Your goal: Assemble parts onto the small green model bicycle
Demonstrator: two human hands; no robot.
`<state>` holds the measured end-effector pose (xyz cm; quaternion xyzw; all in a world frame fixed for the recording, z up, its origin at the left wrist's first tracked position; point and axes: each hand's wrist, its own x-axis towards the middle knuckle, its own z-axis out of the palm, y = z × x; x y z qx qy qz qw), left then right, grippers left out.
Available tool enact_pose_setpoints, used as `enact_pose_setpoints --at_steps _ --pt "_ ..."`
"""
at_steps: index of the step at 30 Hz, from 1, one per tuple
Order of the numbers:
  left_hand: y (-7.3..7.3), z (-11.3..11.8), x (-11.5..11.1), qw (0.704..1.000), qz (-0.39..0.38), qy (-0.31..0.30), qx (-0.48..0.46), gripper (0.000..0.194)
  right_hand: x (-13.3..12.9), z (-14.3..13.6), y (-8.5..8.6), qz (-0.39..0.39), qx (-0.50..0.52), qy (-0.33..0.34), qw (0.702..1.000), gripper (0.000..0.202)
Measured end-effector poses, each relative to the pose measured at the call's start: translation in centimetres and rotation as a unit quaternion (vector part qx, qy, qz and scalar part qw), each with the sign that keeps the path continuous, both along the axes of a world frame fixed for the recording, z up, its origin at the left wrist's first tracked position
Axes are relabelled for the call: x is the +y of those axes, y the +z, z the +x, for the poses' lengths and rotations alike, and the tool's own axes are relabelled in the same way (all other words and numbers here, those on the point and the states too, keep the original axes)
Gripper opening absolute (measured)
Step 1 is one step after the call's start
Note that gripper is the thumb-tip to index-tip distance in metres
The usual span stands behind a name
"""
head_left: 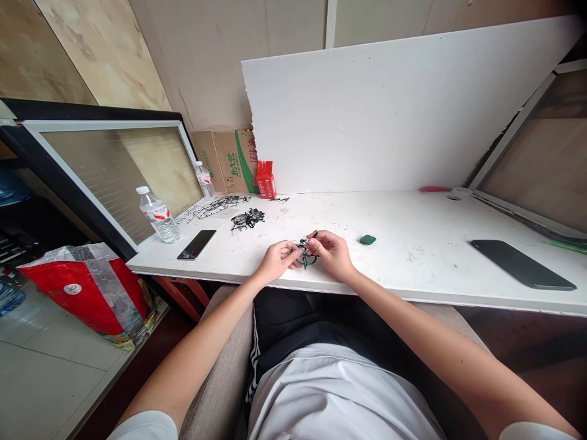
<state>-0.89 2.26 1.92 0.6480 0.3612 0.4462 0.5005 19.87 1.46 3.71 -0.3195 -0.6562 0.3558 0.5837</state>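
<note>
A small model bicycle [307,260] with dark wheels and green parts is held just above the table near its front edge. My left hand [277,259] pinches it from the left, fingers closed on it. From the right, my right hand [334,253] is closed too, thumb and forefinger at the model's upper part. A tiny dark piece shows at the right fingertips; what it is I cannot make out. The fingers hide much of the model. A green block [367,239] lies a little right of my right hand.
Black model parts [248,219] and black sprue frames [220,206] lie at the left. A phone [197,244], a water bottle [158,215] and a red box [266,179] stand or lie nearby. A dark flat device [523,264] is at the right. A white board [389,116] leans behind.
</note>
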Motion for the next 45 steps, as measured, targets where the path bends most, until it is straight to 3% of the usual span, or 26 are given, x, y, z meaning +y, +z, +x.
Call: enact_pose_setpoints --at_steps 31,45 --pt "0.0 -0.1 -0.1 1.0 -0.003 0.002 0.013 0.047 -0.8 -0.3 1.0 -0.03 0.0 -0.017 0.999 0.038" --pt "0.0 -0.1 0.0 1.0 0.001 0.002 0.017 0.048 -0.6 -0.2 0.6 -0.01 -0.03 -0.029 0.999 0.039"
